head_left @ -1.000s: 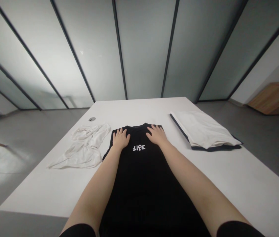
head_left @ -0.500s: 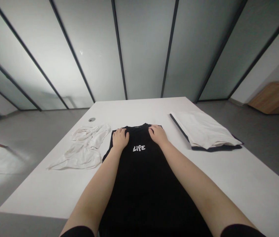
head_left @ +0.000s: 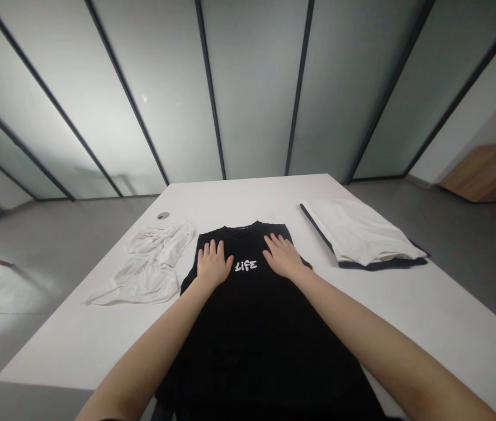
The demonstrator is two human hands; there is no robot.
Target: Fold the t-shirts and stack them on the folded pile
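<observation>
The left hand (head_left: pixel 213 263) and the right hand (head_left: pixel 283 257) both lie open, palms down and fingers spread, pressing on the black T-shirt (head_left: pixel 248 333) without clenching or pinching any cloth. They sit on either side of its white "LIFE" print (head_left: pixel 246 265), just below the collar (head_left: pixel 241 225).

The shirt lies lengthwise at bottom centre on a white table (head_left: pixel 76 345), its neck toward the far edge and its lower end running out of the bottom of the frame. As far as shows, it is spread flat with no fold across it; its hem is out of view.

Just beside it at left, a white garment (head_left: pixel 142 269) lies crumpled and unfolded. At right, well past the right hand, a white garment (head_left: pixel 361 231) sits neatly folded on a dark layer (head_left: pixel 383 264), so 1 piece looks finished and 2 do not. A small round grommet (head_left: pixel 163 216) is set in the tabletop at upper left of the table.
</observation>
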